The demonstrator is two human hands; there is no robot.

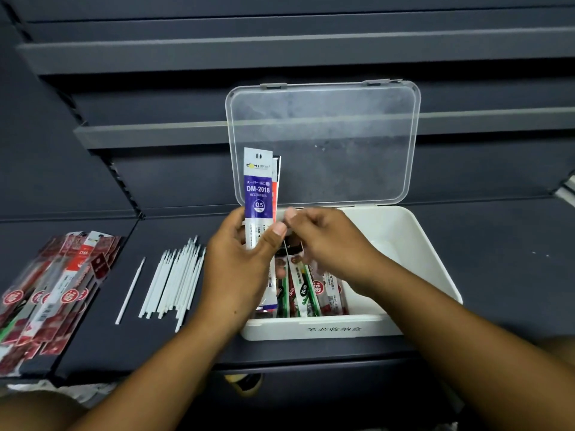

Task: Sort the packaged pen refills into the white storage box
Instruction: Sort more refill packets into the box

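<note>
Box (pixel 280 331), white plastic, rectangular with rounded corners, sat on the dark matte shelf (pixel 497 244) with its front wall near the shelf's front edge. Printed characters ran along that front wall. Its left part held refill packs; the right part showed bare white floor up to the right wall.

Lid (pixel 323 144), one piece of clear plastic with rounded corners, stood upright at the box's rear edge, with two latch tabs on its top edge. It leaned toward the stepped grey panels behind.

Pile (pixel 53 284) of flat, glossy, mostly red packs lay at the shelf's left end, overlapping; the count could not be read.

Loose refills (pixel 174 281), thin white tubes, lay in one fanned group between pile and box, too many to count. One single refill (pixel 130 290) lay apart, just left of the group.

Boxed packs (pixel 308 290), at least four, lay lengthwise side by side, green, red and white.

Purple pack (pixel 258 194), marked DM-2018, stood upright over the box's left rear corner, with one red pack (pixel 276 181) directly behind it.

Left hand (pixel 239 262) gripped the purple pack's lower half between thumb and fingers. Right hand (pixel 326 241) hovered over the box, fingers curled toward the held packs' right edge; blur hid whether it gripped anything.
</note>
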